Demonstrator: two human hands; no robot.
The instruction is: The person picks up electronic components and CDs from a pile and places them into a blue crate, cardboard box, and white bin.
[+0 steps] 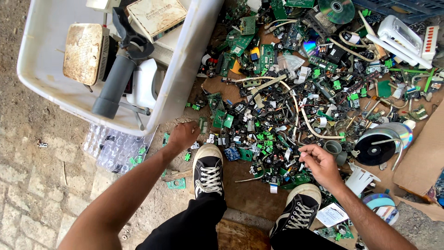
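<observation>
My left hand [183,135] reaches down to the ground beside the white plastic tub [185,69], its fingers curled over a small green circuit board piece [202,124] at the pile's left edge. My right hand [319,162] hovers over the heap of green circuit boards, cables and small parts [277,115], fingers pinched together near a small light-coloured piece; what it pinches is too small to tell. My two black-and-white sneakers [208,169] stand between the hands.
The tub holds old routers, a grey tube [113,85] and white casings. A clear blister tray [113,148] lies under its corner. Discs [336,9], a black spool [377,146], a white device [400,34] and cardboard [423,157] lie at right. Stone paving is at left.
</observation>
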